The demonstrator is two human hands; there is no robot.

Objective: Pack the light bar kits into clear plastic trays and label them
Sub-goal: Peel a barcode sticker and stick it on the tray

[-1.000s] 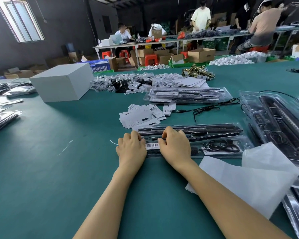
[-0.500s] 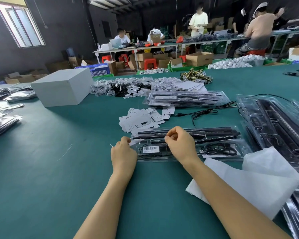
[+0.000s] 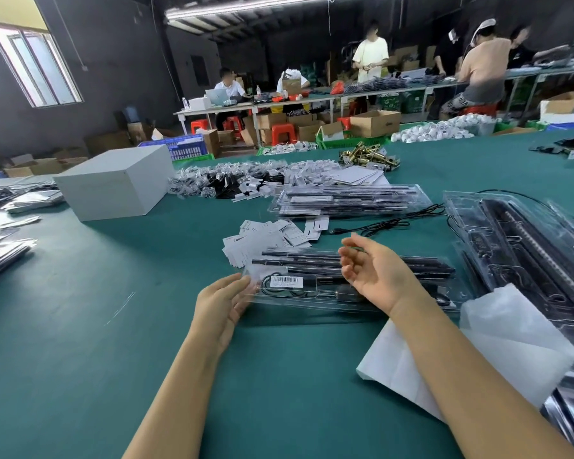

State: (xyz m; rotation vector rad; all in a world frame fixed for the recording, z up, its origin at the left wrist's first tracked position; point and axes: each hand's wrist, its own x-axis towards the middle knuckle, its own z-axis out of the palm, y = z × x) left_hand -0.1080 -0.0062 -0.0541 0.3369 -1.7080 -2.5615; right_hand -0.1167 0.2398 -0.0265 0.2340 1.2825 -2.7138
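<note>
A closed clear plastic tray holding black light bars and a coiled cable lies crosswise in front of me on the green table. A white barcode label is stuck near its left end. My left hand is open, palm turned right, with its fingertips at the tray's left end. My right hand is open with spread fingers, palm turned left, over the middle of the tray. Neither hand grips anything.
Loose white labels lie just behind the tray, and beyond them a stack of packed trays. Open trays and a white sheet are on the right. A black cable, a white box and piled small parts sit further back.
Both hands pressed on the tray's left end a second ago, then pinched there. Now both have opened; the right has lifted and moved right, and the barcode label shows uncovered.
</note>
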